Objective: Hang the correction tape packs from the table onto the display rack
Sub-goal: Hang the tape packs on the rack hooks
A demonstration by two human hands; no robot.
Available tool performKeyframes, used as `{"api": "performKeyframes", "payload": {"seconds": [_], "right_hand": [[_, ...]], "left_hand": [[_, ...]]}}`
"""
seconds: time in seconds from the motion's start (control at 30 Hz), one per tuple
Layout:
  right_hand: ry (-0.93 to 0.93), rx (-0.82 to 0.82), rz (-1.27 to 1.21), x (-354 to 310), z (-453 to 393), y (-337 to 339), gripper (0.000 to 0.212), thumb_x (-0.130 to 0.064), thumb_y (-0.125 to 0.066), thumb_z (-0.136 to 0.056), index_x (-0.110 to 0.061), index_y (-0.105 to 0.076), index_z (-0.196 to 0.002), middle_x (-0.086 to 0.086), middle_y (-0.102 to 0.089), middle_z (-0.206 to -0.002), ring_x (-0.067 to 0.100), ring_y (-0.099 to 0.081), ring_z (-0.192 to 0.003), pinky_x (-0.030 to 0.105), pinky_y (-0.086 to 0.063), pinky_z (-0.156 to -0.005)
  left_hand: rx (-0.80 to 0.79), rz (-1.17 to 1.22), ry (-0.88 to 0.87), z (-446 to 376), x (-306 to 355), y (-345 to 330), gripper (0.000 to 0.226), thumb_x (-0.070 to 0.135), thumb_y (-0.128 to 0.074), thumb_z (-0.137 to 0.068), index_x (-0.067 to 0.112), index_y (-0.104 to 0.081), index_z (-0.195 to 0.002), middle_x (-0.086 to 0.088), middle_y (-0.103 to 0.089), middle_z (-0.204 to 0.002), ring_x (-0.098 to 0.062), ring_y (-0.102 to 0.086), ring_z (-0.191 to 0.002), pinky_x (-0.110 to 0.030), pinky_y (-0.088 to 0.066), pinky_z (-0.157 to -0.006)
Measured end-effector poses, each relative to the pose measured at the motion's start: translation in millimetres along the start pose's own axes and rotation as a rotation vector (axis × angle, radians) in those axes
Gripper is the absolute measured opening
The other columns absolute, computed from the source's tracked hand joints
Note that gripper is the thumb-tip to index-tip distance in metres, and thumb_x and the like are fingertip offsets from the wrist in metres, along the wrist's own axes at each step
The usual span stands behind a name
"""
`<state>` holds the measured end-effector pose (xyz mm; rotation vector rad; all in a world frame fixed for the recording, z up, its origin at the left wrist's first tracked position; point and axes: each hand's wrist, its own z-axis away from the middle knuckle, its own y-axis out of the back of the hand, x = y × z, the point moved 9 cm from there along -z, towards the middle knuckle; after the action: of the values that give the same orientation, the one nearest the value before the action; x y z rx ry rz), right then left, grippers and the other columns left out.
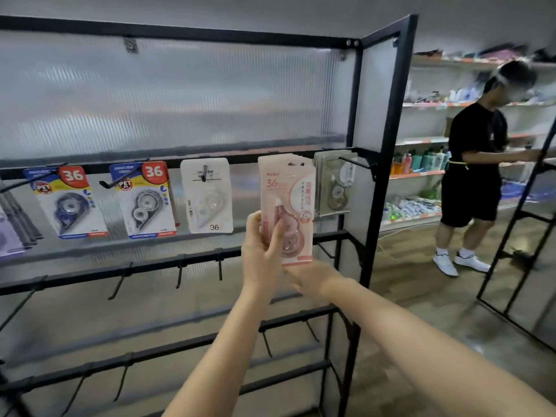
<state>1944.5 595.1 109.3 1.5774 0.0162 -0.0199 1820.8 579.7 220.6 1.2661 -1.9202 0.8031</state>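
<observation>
- The left hand point(261, 251) pinches the pink correction tape pack point(287, 212), fingers point(275, 236) curled over its front and thumb along its left edge. It holds the pack upright against the display rack point(382, 164), in front of more pink packs on the rack's upper bar.
- The right hand point(307, 279) sits just under the pack's lower edge. Its fingers are hidden beneath the pack, so I cannot tell whether they grip or only support.
- To do this well, I would line the pack's hang hole up with the hook tip, keep the card square to the rack, then slide it straight back.
- Left of the pink pack hang a white pack point(207, 195) and two blue packs point(67, 201) on their own hooks. To its right hang beige packs point(334, 183).
- The rack's lower bars carry bare hooks.
- No table is in view.
</observation>
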Motion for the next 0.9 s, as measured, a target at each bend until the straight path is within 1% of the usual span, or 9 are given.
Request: {"api": "performKeyframes", "payload": {"seconds": [0.07,0.17,0.27,0.33,0.47,0.53,0.63,0.73,0.9], "right_hand": [[-0.075,-0.029,0.052,25,13,12,0.045,-0.012,-0.044,-0.095,-0.015,-0.038,-0.14,0.008,-0.044,-0.142,0.028,-0.049,-0.122,0.041,-0.044,-0.1],[-0.113,0.021,0.119,47,30,35,0.045,-0.011,-0.043,-0.097,-0.007,-0.035,-0.141,0.013,-0.04,-0.143,0.029,-0.042,-0.127,0.038,-0.04,-0.102],[-0.152,0.045,0.128,61,35,44,0.044,-0.016,-0.041,-0.098,-0.008,-0.037,-0.141,0.012,-0.04,-0.139,0.028,-0.04,-0.125,0.039,-0.041,-0.095],[-0.157,0.049,0.119,64,36,44,0.045,-0.018,-0.041,-0.098,-0.008,-0.037,-0.142,0.012,-0.039,-0.141,0.029,-0.038,-0.128,0.039,-0.039,-0.1],[-0.141,0.052,0.146,66,37,34,0.048,-0.019,-0.04,-0.099,-0.01,-0.032,-0.145,0.01,-0.037,-0.146,0.027,-0.037,-0.132,0.036,-0.036,-0.107],[-0.155,0.058,0.123,69,40,28,0.045,-0.017,-0.039,-0.099,-0.009,-0.033,-0.144,0.01,-0.038,-0.145,0.026,-0.039,-0.131,0.035,-0.036,-0.106],[-0.215,0.06,0.031,77,43,21,0.044,-0.014,-0.042,-0.098,-0.01,-0.037,-0.141,0.009,-0.041,-0.142,0.026,-0.041,-0.128,0.037,-0.04,-0.103],[-0.253,0.058,-0.016,80,45,18,0.039,-0.016,-0.045,-0.097,-0.009,-0.042,-0.135,0.012,-0.042,-0.138,0.031,-0.044,-0.124,0.041,-0.041,-0.1],[-0.286,0.059,-0.08,76,42,11,0.035,-0.014,-0.044,-0.097,-0.009,-0.045,-0.132,0.012,-0.046,-0.134,0.03,-0.048,-0.12,0.04,-0.043,-0.098]], "left_hand": [[-0.012,-0.017,0.008,-10,0,-20,0.008,0.018,-0.054,-0.096,0.017,-0.049,-0.102,0.008,-0.062,-0.082,0.004,-0.062,-0.068,-0.017,-0.05,-0.061],[0.01,-0.036,0.015,-22,-10,-34,0.012,0.02,-0.053,-0.097,0.012,-0.047,-0.104,0.007,-0.057,-0.081,0.005,-0.056,-0.064,-0.011,-0.044,-0.058],[0.02,-0.045,0.063,-28,-24,-40,0.017,0.027,-0.053,-0.097,0.014,-0.049,-0.106,0.008,-0.06,-0.085,-0.007,-0.06,-0.075,-0.016,-0.047,-0.062],[0.021,-0.012,0.126,-28,-35,-43,0.023,0.031,-0.053,-0.096,0.014,-0.05,-0.113,0.004,-0.064,-0.094,-0.014,-0.065,-0.086,-0.019,-0.052,-0.066],[0.044,-0.032,0.197,-33,-55,-42,0.038,0.04,-0.054,-0.093,0.016,-0.051,-0.122,-0.007,-0.064,-0.118,-0.022,-0.064,-0.105,-0.04,-0.054,-0.089],[0.034,-0.065,0.208,-38,-61,-43,0.04,0.04,-0.054,-0.094,0.013,-0.051,-0.123,-0.007,-0.063,-0.119,-0.022,-0.063,-0.105,-0.038,-0.055,-0.087],[0.034,-0.091,0.204,-48,-66,-43,0.039,0.038,-0.052,-0.095,0.008,-0.051,-0.121,-0.002,-0.063,-0.108,-0.018,-0.064,-0.097,-0.02,-0.053,-0.071],[0.027,-0.179,0.217,-59,-77,-41,0.029,0.04,-0.052,-0.095,0.015,-0.051,-0.108,0.001,-0.063,-0.1,-0.016,-0.064,-0.093,-0.02,-0.051,-0.068],[-0.071,-0.373,0.239,-62,-90,-34,0.038,0.051,-0.052,-0.092,0.014,-0.053,-0.103,0.002,-0.065,-0.097,-0.014,-0.064,-0.089,-0.032,-0.054,-0.074]]}}
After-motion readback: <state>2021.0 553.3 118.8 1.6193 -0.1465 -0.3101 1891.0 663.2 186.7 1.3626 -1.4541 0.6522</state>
